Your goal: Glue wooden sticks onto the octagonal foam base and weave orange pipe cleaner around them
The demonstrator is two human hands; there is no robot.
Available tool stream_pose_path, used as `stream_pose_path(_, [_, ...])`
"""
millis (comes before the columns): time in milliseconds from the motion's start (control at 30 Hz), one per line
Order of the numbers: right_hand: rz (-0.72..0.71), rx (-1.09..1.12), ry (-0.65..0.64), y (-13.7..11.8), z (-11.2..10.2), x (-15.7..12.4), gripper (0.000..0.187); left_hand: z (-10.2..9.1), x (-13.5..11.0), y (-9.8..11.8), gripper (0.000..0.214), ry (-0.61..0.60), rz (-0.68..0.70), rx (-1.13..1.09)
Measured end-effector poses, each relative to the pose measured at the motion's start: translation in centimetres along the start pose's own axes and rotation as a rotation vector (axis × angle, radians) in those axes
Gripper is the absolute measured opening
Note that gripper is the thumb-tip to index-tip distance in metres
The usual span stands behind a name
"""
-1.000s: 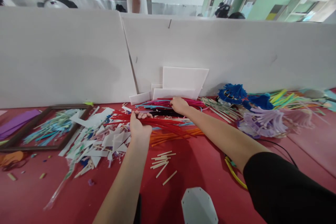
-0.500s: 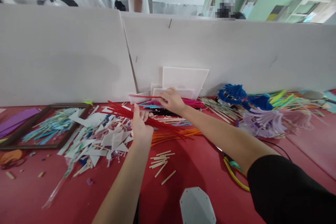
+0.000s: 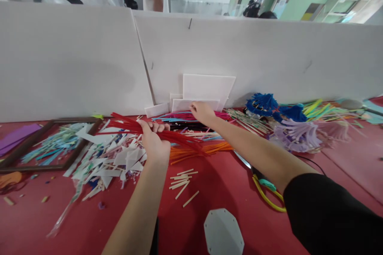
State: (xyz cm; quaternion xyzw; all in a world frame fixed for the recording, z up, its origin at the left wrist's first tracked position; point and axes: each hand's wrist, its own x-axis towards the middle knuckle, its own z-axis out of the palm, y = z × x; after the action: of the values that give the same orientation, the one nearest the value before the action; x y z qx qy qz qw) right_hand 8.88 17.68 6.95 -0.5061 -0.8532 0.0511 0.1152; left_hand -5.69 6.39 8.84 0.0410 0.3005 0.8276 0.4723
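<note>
Near magenta stems (image 3: 222,116) | right hand (image 3: 203,112) | now farther from held red stems (image 3: 184,142)

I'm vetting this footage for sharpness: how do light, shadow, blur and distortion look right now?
Head view: diffuse light, with a soft shadow on the red table beside the pale sticks; head view: the red stems in the left hand look slightly smeared; head view: wide-angle stretching towards the edges, as at the black sleeve.

One red bundle (image 3: 183,140), perhaps eight short sticks (image 3: 182,189).
</note>
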Motion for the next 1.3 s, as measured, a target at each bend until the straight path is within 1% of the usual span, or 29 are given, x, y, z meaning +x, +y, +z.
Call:
stream_pose_path(67, [0.125,-0.061,-0.044,2.1,0.3,0.6,0.029,0.2,-0.4,0.3,0.039,-0.047,-0.049,-0.018])
stream_pose_path(100, [0.156,-0.085,-0.066,2.8,0.5,0.7,0.030,0.3,-0.6,0.4,0.038,-0.066,-0.070,-0.025])
stream_pose_path(167, [0.165,-0.123,-0.105,3.6,1.0,0.5,0.029,0.3,-0.8,0.5,0.035,-0.093,-0.101,-0.036])
stream_pose_path(267, [0.095,-0.152,-0.157,3.5,1.9,-0.2,0.029,0.2,-0.8,0.4,0.034,-0.105,-0.129,-0.047])
stream_pose_path(367, [0.052,-0.171,-0.204,3.1,2.4,-0.6,0.030,0.1,-0.5,0.3,0.032,-0.087,-0.153,-0.051])
stream_pose_path(500, [0.094,-0.192,-0.231,3.0,2.4,-0.1,0.030,-0.1,-0.2,0.1,0.032,-0.044,-0.192,-0.037])
stream_pose_path(633, [0.147,-0.179,-0.256,3.1,2.4,0.4,0.032,-0.1,-0.2,0.1,0.034,-0.042,-0.209,-0.036])
stream_pose_path(700, [0.160,-0.160,-0.253,3.1,2.5,0.4,0.032,-0.1,-0.2,0.1,0.035,-0.045,-0.207,-0.040])
stream_pose_path(767, [0.150,-0.129,-0.220,3.2,2.4,0.3,0.032,0.0,-0.2,0.1,0.036,-0.046,-0.207,-0.042])
stream_pose_path(867, [0.107,-0.053,-0.111,3.0,1.6,0.0,0.031,0.0,0.1,-0.1,0.039,-0.039,-0.201,-0.038])
stream_pose_path(967, [0.042,0.061,0.011,1.4,-0.2,-0.5,0.029,0.0,0.3,-0.5,0.042,-0.016,-0.185,-0.026])
stream_pose_path(1033, [-0.043,0.158,0.042,-0.8,-1.4,-1.3,0.027,0.0,0.3,-0.9,0.039,0.008,-0.167,-0.017])
stream_pose_path(1133, [-0.227,0.303,-0.024,-4.7,-2.7,-2.9,0.023,0.0,0.1,-1.4,0.025,0.039,-0.137,-0.004])
stream_pose_path(1200, [-0.305,0.360,-0.108,-6.4,-2.7,-3.6,0.019,-0.1,0.1,-1.6,0.019,0.052,-0.133,0.005])
stream_pose_path(1233, [-0.310,0.370,-0.144,-6.6,-2.5,-3.6,0.020,-0.1,0.0,-1.6,0.019,0.057,-0.136,0.008])
stream_pose_path(1300, [-0.246,0.348,-0.188,-5.8,-1.6,-3.2,0.030,-0.1,0.0,-1.6,0.022,0.062,-0.144,0.003])
